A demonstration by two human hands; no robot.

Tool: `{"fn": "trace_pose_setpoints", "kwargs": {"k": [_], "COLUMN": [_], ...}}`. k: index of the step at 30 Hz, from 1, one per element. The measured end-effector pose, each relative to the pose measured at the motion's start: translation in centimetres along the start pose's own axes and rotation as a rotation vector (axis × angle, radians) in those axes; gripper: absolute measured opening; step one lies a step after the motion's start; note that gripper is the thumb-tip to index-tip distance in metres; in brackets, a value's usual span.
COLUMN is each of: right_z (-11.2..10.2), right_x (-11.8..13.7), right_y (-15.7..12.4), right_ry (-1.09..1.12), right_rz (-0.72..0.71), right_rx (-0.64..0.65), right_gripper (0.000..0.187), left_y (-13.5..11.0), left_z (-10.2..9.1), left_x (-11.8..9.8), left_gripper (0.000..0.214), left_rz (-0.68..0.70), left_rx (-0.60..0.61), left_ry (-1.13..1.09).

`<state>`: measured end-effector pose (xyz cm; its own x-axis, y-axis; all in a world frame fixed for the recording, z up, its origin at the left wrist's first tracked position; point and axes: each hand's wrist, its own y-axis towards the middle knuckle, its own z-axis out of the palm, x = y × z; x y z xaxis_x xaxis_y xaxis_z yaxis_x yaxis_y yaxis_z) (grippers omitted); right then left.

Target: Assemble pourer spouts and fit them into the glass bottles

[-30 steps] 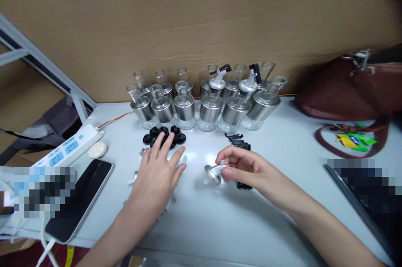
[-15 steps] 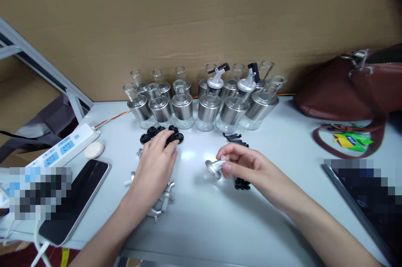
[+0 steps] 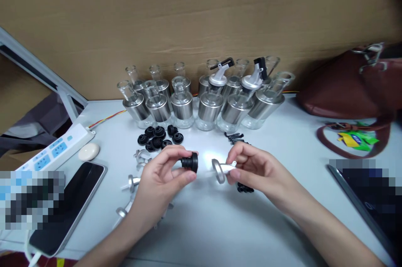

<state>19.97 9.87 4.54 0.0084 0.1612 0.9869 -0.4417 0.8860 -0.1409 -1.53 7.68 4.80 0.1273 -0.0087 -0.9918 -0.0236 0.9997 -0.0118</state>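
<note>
Between the thumb and fingers of my left hand [image 3: 166,172] is a black ribbed rubber stopper [image 3: 190,162], its wide end facing right. My right hand [image 3: 253,166] pinches a silver pour spout [image 3: 220,170] by its narrow neck, with the round flange turned left toward the stopper. A small gap separates the two parts. Behind my left hand lies a group of black stoppers [image 3: 157,135]. More silver spouts [image 3: 133,182] lie around my left forearm, partly hidden by it. Small black levers [image 3: 234,137] and other black pieces [image 3: 245,188] lie beside my right hand.
Glass bottles with steel bands [image 3: 182,105] stand in rows at the back; two carry fitted spouts [image 3: 218,78]. At left are a power strip [image 3: 53,149], a white round case [image 3: 88,151] and a phone [image 3: 70,204]. A brown bag [image 3: 339,86] and a dark tablet [image 3: 361,200] are right.
My left hand has lifted a black stopper from the group and brought it right and nearer, toward the spout. My right hand still holds the spout, shifted slightly right in view.
</note>
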Motion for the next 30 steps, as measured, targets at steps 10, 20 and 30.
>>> {"fn": "trace_pose_setpoints", "kwargs": {"k": [10, 20, 30], "right_z": [0.6, 0.9, 1.5], "right_x": [-0.6, -0.5, -0.1], "right_y": [-0.6, -0.8, -0.7], "right_ry": [-0.067, -0.154, -0.209], "right_rz": [-0.103, -0.129, -0.118], "right_rx": [-0.127, -0.11, -0.15], "right_gripper": [0.019, 0.021, 0.016], "left_y": [-0.2, -0.6, -1.1], "left_z": [0.2, 0.1, -0.1], "left_x": [0.7, 0.7, 0.5], "left_gripper": [0.028, 0.025, 0.033], "left_rz": [0.075, 0.062, 0.056], "left_rx": [0.082, 0.146, 0.228], "left_ry": [0.006, -0.005, -0.009]}}
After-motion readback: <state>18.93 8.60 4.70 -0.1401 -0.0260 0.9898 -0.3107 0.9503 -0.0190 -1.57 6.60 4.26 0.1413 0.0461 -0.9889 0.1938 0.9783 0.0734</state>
